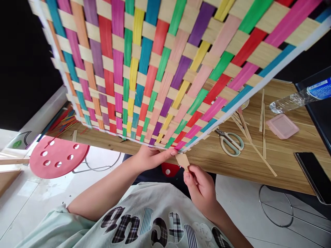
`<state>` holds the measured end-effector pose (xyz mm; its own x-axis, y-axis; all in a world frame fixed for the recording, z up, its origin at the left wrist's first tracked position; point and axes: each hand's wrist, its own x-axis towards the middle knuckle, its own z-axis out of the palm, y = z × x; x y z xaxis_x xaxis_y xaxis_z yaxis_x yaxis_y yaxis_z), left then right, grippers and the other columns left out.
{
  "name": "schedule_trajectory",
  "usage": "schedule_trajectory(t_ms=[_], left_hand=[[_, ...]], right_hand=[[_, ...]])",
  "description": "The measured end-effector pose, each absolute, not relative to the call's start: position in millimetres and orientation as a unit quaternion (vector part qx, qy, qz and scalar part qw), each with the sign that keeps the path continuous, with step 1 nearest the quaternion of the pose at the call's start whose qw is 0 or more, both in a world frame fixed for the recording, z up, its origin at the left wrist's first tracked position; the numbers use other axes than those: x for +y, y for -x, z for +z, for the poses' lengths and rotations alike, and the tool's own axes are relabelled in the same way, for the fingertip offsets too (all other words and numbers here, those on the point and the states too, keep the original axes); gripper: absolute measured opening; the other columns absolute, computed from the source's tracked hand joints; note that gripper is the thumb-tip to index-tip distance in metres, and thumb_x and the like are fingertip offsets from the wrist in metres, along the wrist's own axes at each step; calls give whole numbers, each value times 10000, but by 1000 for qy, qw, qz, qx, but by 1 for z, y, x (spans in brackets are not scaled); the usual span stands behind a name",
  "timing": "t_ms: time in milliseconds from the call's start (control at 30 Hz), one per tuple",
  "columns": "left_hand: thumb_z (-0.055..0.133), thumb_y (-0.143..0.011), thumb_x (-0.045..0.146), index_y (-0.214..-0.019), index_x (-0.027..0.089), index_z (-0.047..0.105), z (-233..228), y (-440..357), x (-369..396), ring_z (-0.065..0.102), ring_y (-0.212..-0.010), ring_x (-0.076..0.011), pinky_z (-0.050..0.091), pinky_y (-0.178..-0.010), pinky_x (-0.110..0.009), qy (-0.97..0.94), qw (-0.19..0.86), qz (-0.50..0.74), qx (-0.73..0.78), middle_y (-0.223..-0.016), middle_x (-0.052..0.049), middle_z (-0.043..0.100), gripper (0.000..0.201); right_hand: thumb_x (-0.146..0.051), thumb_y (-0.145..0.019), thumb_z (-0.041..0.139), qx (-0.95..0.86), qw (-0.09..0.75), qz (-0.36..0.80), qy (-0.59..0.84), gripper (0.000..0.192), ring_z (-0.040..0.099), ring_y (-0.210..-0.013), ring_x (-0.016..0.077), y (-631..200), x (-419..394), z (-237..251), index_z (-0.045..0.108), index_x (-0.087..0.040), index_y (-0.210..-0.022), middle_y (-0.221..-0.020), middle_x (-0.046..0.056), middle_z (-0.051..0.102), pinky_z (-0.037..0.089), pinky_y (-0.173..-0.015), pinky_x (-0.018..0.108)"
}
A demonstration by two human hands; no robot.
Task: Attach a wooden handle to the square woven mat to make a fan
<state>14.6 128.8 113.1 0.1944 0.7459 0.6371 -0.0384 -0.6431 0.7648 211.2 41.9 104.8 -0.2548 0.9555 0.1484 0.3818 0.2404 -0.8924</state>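
Head view: a large multicoloured mat of woven flat strips, bordered in white, is held tilted up above a brown wooden table, apparently so its lower corner can be reached. That edge is gripped by the left hand, thumb in front, fingertips hidden. Beside the corner, a flat beige strip is pinched by the nearly closed right hand. Room rightward is bounded by pale-handled scissors and a black phone.
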Motion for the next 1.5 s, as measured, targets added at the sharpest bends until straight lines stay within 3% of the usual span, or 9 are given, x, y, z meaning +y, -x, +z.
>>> schedule_trajectory(t_ms=[267,400,533,633,1033,1200,1267,1400,1500], left_hand=[[651,-860,210,-1162,292,687,120,-10,134,721,-849,-168,575,-802,-266,-717,340,563,230,-909,-12,769,316],[626,-881,266,-935,216,734,156,-19,160,709,-821,-164,574,-756,-260,-726,372,523,247,-858,-29,753,131],[622,-859,447,-616,157,612,185,-39,202,538,-466,-75,462,-451,-175,-690,405,529,284,-521,23,575,379],[631,-810,555,-524,157,498,191,-49,231,401,-362,-44,339,-350,-161,-671,417,530,309,-416,55,425,507],[525,-885,506,-569,156,607,171,-43,280,569,-441,-133,428,-474,-221,-689,402,485,358,-421,-13,584,478],[530,-896,457,-680,157,650,174,-41,277,614,-478,-152,463,-511,-233,-700,372,504,343,-474,-5,618,389],[540,-895,440,-729,156,667,176,-40,274,632,-492,-157,483,-538,-241,-706,368,503,336,-499,-3,631,353],[543,-894,431,-773,159,678,175,-38,271,627,-478,-146,500,-546,-246,-711,373,499,325,-552,-1,649,326],[535,-897,426,-792,161,678,172,-37,272,610,-470,-124,497,-515,-231,-710,381,501,316,-643,-13,681,318]], right_hand=[[-117,-931,467,-714,397,331,472,183,583,-678,107,-212,53,105,539,-255,-1028,-784,-14,610,460,-640,217],[-173,-960,456,-676,436,362,471,127,639,-760,118,-210,89,118,561,-245,-961,-821,-3,656,492,-730,235],[-265,-952,506,-620,492,424,441,72,682,-922,165,-204,142,137,569,-232,-965,-928,37,708,514,-828,287],[-292,-901,572,-603,468,506,401,84,696,-934,189,-200,180,143,585,-224,-949,-960,43,712,522,-853,324],[-268,-790,623,-682,430,409,427,94,632,-750,173,-212,265,133,642,-187,-835,-795,28,673,505,-678,293],[-315,-796,649,-654,495,413,395,524,608,-1029,206,-201,254,139,422,-271,-1266,-1294,103,524,560,-665,297],[-350,-807,661,-630,534,423,373,587,569,-1095,205,-199,253,150,372,-297,-1315,-1362,105,458,567,-717,309],[-383,-824,673,-615,590,365,375,392,564,-1016,180,-199,261,172,534,-259,-1169,-1131,62,578,524,-799,300],[-405,-815,688,-623,572,386,370,212,587,-809,156,-199,272,178,617,-224,-898,-908,29,628,511,-658,270]])
